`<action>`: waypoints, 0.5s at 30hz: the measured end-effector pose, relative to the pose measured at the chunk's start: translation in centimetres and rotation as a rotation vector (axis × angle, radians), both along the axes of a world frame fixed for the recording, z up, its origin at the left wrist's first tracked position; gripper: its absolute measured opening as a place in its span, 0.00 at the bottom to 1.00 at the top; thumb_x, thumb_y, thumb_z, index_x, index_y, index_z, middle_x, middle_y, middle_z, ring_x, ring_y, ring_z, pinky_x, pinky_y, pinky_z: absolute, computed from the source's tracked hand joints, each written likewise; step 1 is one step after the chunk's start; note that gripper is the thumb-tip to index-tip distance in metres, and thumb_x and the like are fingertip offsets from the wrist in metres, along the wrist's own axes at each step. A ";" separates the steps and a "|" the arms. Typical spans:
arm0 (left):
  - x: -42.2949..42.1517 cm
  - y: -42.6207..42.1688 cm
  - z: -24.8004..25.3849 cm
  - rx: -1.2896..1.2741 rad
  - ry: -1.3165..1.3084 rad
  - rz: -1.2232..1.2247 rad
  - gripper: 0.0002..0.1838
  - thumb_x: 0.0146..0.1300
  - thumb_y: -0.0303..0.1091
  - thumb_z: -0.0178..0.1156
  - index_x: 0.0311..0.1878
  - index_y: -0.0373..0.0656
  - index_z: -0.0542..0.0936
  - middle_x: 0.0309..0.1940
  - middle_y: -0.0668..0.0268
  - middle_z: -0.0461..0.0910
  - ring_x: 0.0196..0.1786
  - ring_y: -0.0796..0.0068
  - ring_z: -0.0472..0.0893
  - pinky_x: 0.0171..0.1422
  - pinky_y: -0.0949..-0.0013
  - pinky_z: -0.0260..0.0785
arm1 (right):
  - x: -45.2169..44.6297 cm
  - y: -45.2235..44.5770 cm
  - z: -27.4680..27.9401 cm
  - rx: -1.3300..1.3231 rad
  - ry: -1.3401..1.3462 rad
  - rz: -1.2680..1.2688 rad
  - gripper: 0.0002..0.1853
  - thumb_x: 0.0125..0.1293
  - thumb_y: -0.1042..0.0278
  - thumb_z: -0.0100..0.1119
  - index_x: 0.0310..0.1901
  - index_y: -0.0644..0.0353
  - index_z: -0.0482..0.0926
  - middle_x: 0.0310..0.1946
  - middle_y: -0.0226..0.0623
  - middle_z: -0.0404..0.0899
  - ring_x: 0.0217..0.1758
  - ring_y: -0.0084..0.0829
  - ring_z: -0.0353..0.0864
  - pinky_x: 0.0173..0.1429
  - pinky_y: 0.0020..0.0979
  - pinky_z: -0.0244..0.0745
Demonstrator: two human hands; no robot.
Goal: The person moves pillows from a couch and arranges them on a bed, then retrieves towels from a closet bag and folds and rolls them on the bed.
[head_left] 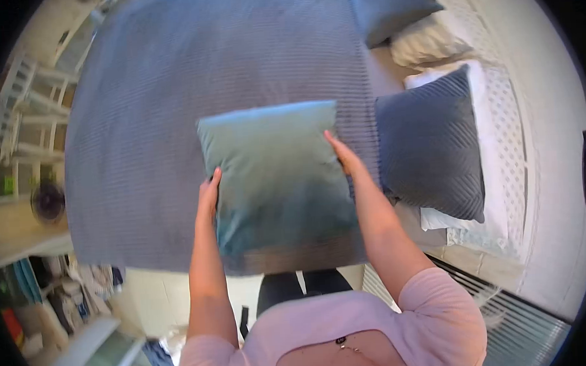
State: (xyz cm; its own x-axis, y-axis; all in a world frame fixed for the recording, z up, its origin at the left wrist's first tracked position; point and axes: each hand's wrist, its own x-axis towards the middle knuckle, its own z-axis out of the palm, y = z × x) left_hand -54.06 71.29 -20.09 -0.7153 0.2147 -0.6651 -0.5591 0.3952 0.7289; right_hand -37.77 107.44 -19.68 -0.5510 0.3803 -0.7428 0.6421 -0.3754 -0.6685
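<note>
A green square cushion (276, 177) is between my two hands, over the near edge of the bed. My left hand (208, 194) grips its left side, thumb on the top face and the other fingers mostly hidden behind it. On the opposite side, my right hand (344, 155) holds the cushion's right edge the same way, its fingers largely out of sight underneath. Beneath the cushion spreads a grey-blue ribbed bedspread (233, 53). To the right of my right hand lies a dark grey patterned pillow (430, 149).
Another grey cushion (393, 9) and a white pillow (431, 40) lie at the bed's upper right, beside a dotted headboard (507, 125). A dark round fan (47, 201) and white shelving (38, 130) stand at the left. Slatted blinds (505, 317) show lower right.
</note>
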 end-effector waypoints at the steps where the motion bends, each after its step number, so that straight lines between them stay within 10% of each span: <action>1: 0.1 0.1 0.7 0.043 -0.017 0.009 0.43 0.55 0.59 0.61 0.60 0.28 0.68 0.53 0.50 0.74 0.54 0.62 0.75 0.58 0.64 0.66 | 0.6 -0.4 0.1 0.069 -0.047 -0.023 0.50 0.53 0.29 0.55 0.65 0.66 0.59 0.66 0.49 0.58 0.67 0.44 0.61 0.68 0.39 0.56; 3: 0.7 0.2 2.9 0.048 -0.031 0.032 0.38 0.56 0.55 0.62 0.57 0.28 0.71 0.50 0.53 0.77 0.49 0.66 0.76 0.55 0.65 0.68 | 0.6 -0.1 2.9 -0.343 0.026 0.024 0.45 0.53 0.34 0.60 0.62 0.65 0.65 0.62 0.47 0.65 0.64 0.42 0.65 0.64 0.39 0.61; 8: -0.7 1.9 2.5 -0.040 0.375 -0.070 0.23 0.59 0.46 0.61 0.41 0.30 0.78 0.33 0.59 0.81 0.34 0.73 0.76 0.42 0.67 0.68 | -2.8 3.9 2.6 1.106 0.090 0.384 0.42 0.50 0.39 0.65 0.58 0.64 0.68 0.59 0.49 0.68 0.62 0.45 0.67 0.63 0.43 0.63; 13: 3.8 5.8 12.0 0.123 0.778 -0.195 0.15 0.59 0.38 0.59 0.39 0.33 0.77 0.28 0.54 0.78 0.30 0.62 0.75 0.39 0.64 0.67 | -11.5 5.2 9.1 1.162 0.349 0.891 0.54 0.46 0.40 0.68 0.68 0.61 0.52 0.64 0.50 0.62 0.66 0.47 0.63 0.67 0.39 0.59; 15: 4.9 6.4 15.1 0.279 1.052 -0.244 0.15 0.59 0.37 0.60 0.40 0.34 0.78 0.29 0.56 0.79 0.31 0.64 0.75 0.40 0.65 0.67 | -12.5 7.0 13.0 0.769 0.361 1.070 0.53 0.48 0.41 0.68 0.69 0.59 0.51 0.63 0.48 0.64 0.64 0.43 0.65 0.66 0.35 0.59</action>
State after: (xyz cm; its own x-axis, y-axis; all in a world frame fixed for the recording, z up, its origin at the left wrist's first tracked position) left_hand -49.17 77.71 -4.96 -0.8120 0.4735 0.3412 0.4596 0.1585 0.8739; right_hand -50.25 114.43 -6.70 -0.9507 -0.1028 -0.2925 0.1278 0.7296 -0.6718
